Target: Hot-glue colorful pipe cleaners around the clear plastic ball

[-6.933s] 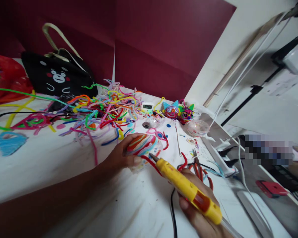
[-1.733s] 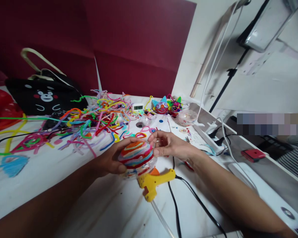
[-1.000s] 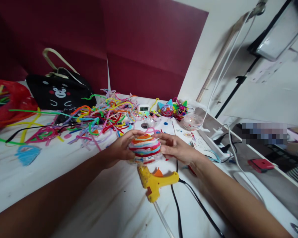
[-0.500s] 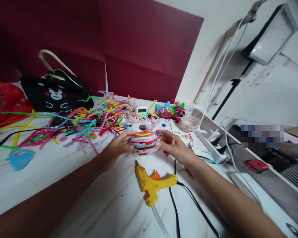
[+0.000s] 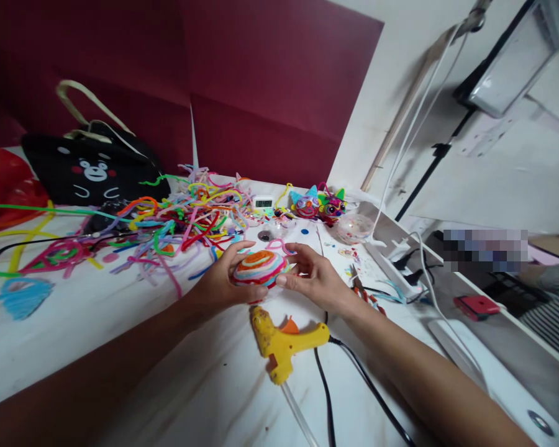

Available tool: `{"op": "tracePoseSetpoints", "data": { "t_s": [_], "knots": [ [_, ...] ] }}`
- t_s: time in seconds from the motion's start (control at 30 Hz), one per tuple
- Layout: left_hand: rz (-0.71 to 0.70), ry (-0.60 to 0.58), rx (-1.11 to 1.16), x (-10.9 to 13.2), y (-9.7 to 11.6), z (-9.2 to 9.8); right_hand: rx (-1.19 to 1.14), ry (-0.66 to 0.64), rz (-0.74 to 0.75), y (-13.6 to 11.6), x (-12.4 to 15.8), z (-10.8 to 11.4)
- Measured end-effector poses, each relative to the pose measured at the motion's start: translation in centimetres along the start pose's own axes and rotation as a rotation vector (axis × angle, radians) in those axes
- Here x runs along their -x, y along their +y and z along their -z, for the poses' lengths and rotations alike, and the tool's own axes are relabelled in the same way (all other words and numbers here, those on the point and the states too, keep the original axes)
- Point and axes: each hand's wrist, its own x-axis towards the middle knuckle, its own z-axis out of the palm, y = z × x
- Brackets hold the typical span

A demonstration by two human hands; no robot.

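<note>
A dome-shaped ball [image 5: 259, 268] wound with striped pipe cleaners in orange, white, blue, pink and red is between my hands, tilted so its orange top faces me. My left hand [image 5: 223, 276] wraps its left side, thumb across the front and fingers behind. On the right edge rests the thumb of my right hand [image 5: 314, 273], its fingers curled at the far side. The underside of the ball is hidden. Just in front lies a yellow hot glue gun [image 5: 284, 341], its nozzle close under the ball and a clear glue stick [image 5: 299, 413] in its back end.
Tangled pipe cleaners [image 5: 205, 211] heap at the back left by a black bag [image 5: 93, 174]. Two colourful animal heads [image 5: 306, 203] and a clear bowl [image 5: 354, 228] stand behind. Pliers [image 5: 366, 292], a power strip [image 5: 400, 267] and cords lie right. A person's striped sleeve [image 5: 556, 304] shows far right.
The ball has tipped towards me and shifted slightly left, showing more of its orange top. My left hand has come further round its front, and the right hand's grip has loosened.
</note>
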Motion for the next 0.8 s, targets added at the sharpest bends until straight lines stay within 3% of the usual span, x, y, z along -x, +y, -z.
{"op": "tracePoseSetpoints", "data": {
  "t_s": [0.2,0.47,0.63,0.8],
  "knots": [
    [-0.04,0.028,-0.118,0.0,-0.3,0.0,0.091,-0.011,0.042,0.1,0.6,-0.4],
    [-0.115,-0.044,-0.308,-0.1,-0.4,0.3,0.154,-0.001,0.084,-0.7,1.2,-0.9],
    [-0.149,-0.005,-0.301,-0.1,-0.4,-0.1,0.154,-0.079,0.106,-0.7,1.0,-0.4],
    [-0.15,-0.03,-0.333,-0.1,-0.4,-0.1,0.176,-0.072,0.118,-0.3,0.9,-0.3]
  ]
}}
